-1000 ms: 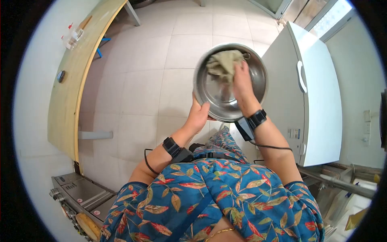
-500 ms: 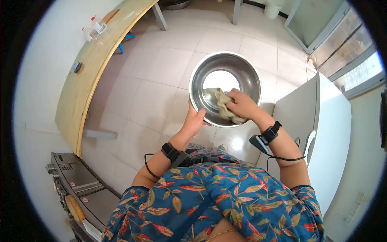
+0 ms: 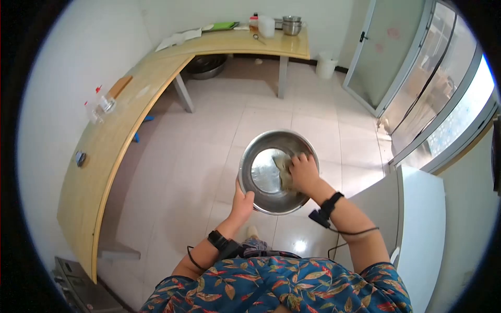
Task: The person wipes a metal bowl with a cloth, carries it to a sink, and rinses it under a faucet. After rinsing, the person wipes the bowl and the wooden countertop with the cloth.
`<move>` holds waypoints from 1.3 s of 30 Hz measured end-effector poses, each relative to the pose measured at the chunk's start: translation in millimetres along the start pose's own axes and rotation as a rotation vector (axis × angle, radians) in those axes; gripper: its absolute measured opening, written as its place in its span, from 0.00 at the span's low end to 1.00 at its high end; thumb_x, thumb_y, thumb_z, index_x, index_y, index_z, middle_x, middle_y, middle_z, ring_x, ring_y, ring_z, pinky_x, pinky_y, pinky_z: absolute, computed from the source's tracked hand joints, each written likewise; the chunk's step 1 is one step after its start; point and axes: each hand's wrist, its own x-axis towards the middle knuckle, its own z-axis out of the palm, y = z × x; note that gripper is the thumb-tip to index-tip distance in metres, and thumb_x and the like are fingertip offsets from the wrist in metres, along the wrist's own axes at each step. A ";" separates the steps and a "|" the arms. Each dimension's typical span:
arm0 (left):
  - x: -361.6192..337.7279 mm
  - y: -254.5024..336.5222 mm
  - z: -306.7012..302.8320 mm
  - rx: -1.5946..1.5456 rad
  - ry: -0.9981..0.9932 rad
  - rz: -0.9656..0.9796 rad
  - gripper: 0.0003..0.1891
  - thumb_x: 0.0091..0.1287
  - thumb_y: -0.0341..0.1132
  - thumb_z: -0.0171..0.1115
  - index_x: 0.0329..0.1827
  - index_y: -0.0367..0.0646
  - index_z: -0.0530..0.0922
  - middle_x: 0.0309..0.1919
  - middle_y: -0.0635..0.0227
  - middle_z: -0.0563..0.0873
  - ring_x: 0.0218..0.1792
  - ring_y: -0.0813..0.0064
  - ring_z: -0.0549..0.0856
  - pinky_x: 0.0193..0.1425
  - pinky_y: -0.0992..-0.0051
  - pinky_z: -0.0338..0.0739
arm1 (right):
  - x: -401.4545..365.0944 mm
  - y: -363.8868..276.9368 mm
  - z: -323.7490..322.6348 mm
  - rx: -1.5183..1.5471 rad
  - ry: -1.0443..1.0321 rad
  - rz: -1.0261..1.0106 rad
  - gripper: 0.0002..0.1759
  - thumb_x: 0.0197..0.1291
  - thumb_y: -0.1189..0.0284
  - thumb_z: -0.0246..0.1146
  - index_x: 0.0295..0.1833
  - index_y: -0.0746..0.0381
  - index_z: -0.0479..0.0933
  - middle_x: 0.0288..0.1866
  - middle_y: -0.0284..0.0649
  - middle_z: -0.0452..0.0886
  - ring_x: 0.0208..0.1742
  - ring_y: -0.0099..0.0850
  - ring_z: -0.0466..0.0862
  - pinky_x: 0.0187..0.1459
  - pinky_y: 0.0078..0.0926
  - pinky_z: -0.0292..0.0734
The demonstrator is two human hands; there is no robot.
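Note:
A round steel basin point(image 3: 266, 200) is held in the air over the floor, its open top facing up. My left hand point(image 3: 242, 203) grips its near left rim, thumb over the edge and the other fingers hidden beneath. Inside the basin, at the right, my right hand point(image 3: 304, 173) is closed on a greenish-grey cloth point(image 3: 285, 175), which lies against the inner wall and bottom. Both wrists carry black straps with small devices and cables.
A wooden table point(image 3: 112, 141) curves along the left and back, bearing bottles point(image 3: 107, 103), steel bowls point(image 3: 291, 26) and a white container point(image 3: 266, 27). At right stands a white cabinet point(image 3: 421, 224); a white bucket point(image 3: 326, 67) is near the glass door point(image 3: 391, 52).
The camera view has tilted up, showing more of the back table. In the view, the basin and both hands sit lower and slightly left. The cloth and my right hand have shifted along the basin's inside.

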 end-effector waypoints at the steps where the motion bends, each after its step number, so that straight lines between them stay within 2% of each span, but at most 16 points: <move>1: 22.3 -4.7 -2.0 0.051 -0.006 0.029 0.38 0.57 0.19 0.42 0.75 0.40 0.50 0.65 0.54 0.67 0.65 0.63 0.71 0.67 0.73 0.67 | 0.1 1.0 -0.7 0.098 -0.090 0.036 0.15 0.51 0.60 0.61 0.40 0.56 0.85 0.51 0.41 0.78 0.57 0.40 0.75 0.55 0.43 0.70; 2: 46.5 -12.0 -3.8 0.101 -0.010 0.061 0.38 0.57 0.19 0.42 0.75 0.40 0.50 0.65 0.54 0.67 0.65 0.62 0.71 0.68 0.73 0.66 | 7.6 2.7 -15.2 0.249 -0.337 0.050 0.16 0.50 0.59 0.62 0.40 0.57 0.84 0.50 0.44 0.79 0.53 0.44 0.79 0.51 0.45 0.75; 4: 88.6 -27.0 -0.6 0.208 -0.055 0.220 0.37 0.58 0.20 0.43 0.76 0.41 0.50 0.65 0.53 0.68 0.66 0.61 0.70 0.69 0.71 0.64 | 14.7 6.8 18.6 0.653 -0.399 0.022 0.19 0.52 0.61 0.60 0.46 0.60 0.81 0.50 0.49 0.79 0.51 0.48 0.80 0.53 0.45 0.75; 6: 120.2 -30.8 4.1 0.245 -0.110 0.248 0.37 0.60 0.21 0.44 0.76 0.41 0.49 0.65 0.53 0.68 0.66 0.62 0.70 0.70 0.70 0.62 | 29.6 -3.5 38.9 1.048 -0.280 0.109 0.19 0.60 0.68 0.55 0.55 0.61 0.77 0.49 0.47 0.80 0.48 0.42 0.82 0.52 0.38 0.76; 8: 153.2 -31.7 9.5 0.185 -0.127 0.131 0.33 0.63 0.21 0.43 0.74 0.41 0.52 0.63 0.55 0.70 0.65 0.66 0.71 0.66 0.72 0.67 | 59.2 -10.3 26.9 1.723 -0.391 0.529 0.19 0.64 0.68 0.50 0.57 0.64 0.76 0.53 0.44 0.79 0.52 0.36 0.81 0.51 0.34 0.77; 11: 202.3 -30.6 16.0 0.020 -0.144 -0.043 0.30 0.67 0.22 0.42 0.74 0.45 0.53 0.62 0.57 0.69 0.62 0.66 0.73 0.62 0.71 0.73 | 94.3 19.7 57.1 2.402 -0.046 0.666 0.20 0.68 0.69 0.48 0.58 0.69 0.72 0.53 0.44 0.79 0.51 0.32 0.81 0.53 0.30 0.78; 14: 252.2 2.1 20.8 -0.146 -0.088 -0.217 0.31 0.68 0.24 0.42 0.75 0.50 0.48 0.63 0.55 0.68 0.60 0.60 0.76 0.52 0.64 0.84 | 129.0 68.8 17.5 2.559 0.299 0.809 0.24 0.71 0.62 0.47 0.60 0.71 0.69 0.47 0.47 0.80 0.41 0.34 0.83 0.41 0.29 0.82; 15: 275.9 -3.1 16.2 -0.145 -0.078 -0.209 0.32 0.68 0.25 0.41 0.75 0.52 0.43 0.63 0.53 0.67 0.57 0.56 0.79 0.43 0.58 0.88 | 134.5 94.9 33.0 2.701 0.281 0.579 0.27 0.71 0.59 0.46 0.60 0.72 0.69 0.44 0.49 0.80 0.35 0.33 0.83 0.32 0.27 0.81; 17: 316.0 2.4 11.3 -0.127 -0.016 -0.198 0.33 0.67 0.26 0.41 0.75 0.52 0.43 0.63 0.53 0.67 0.56 0.57 0.80 0.44 0.59 0.88 | 157.5 135.5 38.1 2.909 0.285 0.393 0.31 0.72 0.53 0.43 0.60 0.73 0.68 0.40 0.51 0.79 0.25 0.32 0.80 0.17 0.25 0.75; 19: 350.6 10.9 9.1 -0.117 0.067 -0.179 0.32 0.67 0.26 0.41 0.74 0.53 0.44 0.62 0.54 0.69 0.54 0.58 0.81 0.44 0.61 0.88 | 201.8 186.9 24.6 2.998 0.077 -0.097 0.34 0.72 0.50 0.42 0.61 0.73 0.68 0.39 0.49 0.80 0.25 0.31 0.80 0.17 0.22 0.75; 20: 367.9 17.1 7.8 -0.113 0.114 -0.176 0.32 0.67 0.27 0.42 0.74 0.53 0.45 0.61 0.54 0.69 0.53 0.59 0.82 0.43 0.62 0.88 | 210.3 202.2 27.8 2.852 0.316 0.273 0.34 0.73 0.51 0.44 0.61 0.74 0.68 0.45 0.47 0.80 0.34 0.31 0.83 0.32 0.20 0.83; 22: 399.4 34.6 3.0 -0.117 0.197 -0.165 0.31 0.67 0.28 0.43 0.73 0.53 0.47 0.59 0.55 0.71 0.49 0.62 0.83 0.41 0.66 0.87 | 238.1 240.6 59.3 2.863 0.420 0.185 0.33 0.73 0.51 0.45 0.63 0.72 0.68 0.51 0.50 0.80 0.45 0.36 0.84 0.44 0.28 0.84; 25: 443.7 46.6 4.2 -0.157 0.327 -0.149 0.28 0.67 0.29 0.44 0.70 0.52 0.50 0.55 0.57 0.74 0.42 0.67 0.84 0.36 0.72 0.86 | 288.6 292.8 86.7 2.861 0.593 0.619 0.31 0.73 0.53 0.45 0.64 0.70 0.68 0.59 0.52 0.77 0.57 0.42 0.80 0.56 0.38 0.80; 27: 468.2 46.5 4.4 -0.212 0.416 -0.124 0.26 0.68 0.30 0.44 0.69 0.52 0.50 0.52 0.57 0.75 0.37 0.70 0.84 0.32 0.75 0.84 | 316.7 318.8 98.1 2.980 0.420 0.334 0.30 0.72 0.54 0.48 0.64 0.69 0.67 0.64 0.53 0.73 0.61 0.47 0.77 0.62 0.43 0.76; 33: 535.5 42.1 -15.6 -0.256 0.411 -0.156 0.27 0.66 0.30 0.46 0.68 0.51 0.51 0.49 0.57 0.77 0.34 0.71 0.83 0.32 0.75 0.83 | 388.4 341.6 126.2 3.039 0.192 0.064 0.31 0.71 0.53 0.50 0.64 0.70 0.67 0.62 0.53 0.75 0.59 0.47 0.79 0.60 0.42 0.78; 39: 668.5 42.3 -40.7 -0.246 0.357 -0.235 0.27 0.67 0.29 0.45 0.69 0.52 0.51 0.51 0.58 0.76 0.35 0.70 0.83 0.32 0.72 0.83 | 474.3 365.5 183.4 2.871 0.372 0.600 0.32 0.70 0.49 0.50 0.61 0.69 0.69 0.54 0.48 0.78 0.51 0.41 0.81 0.47 0.34 0.83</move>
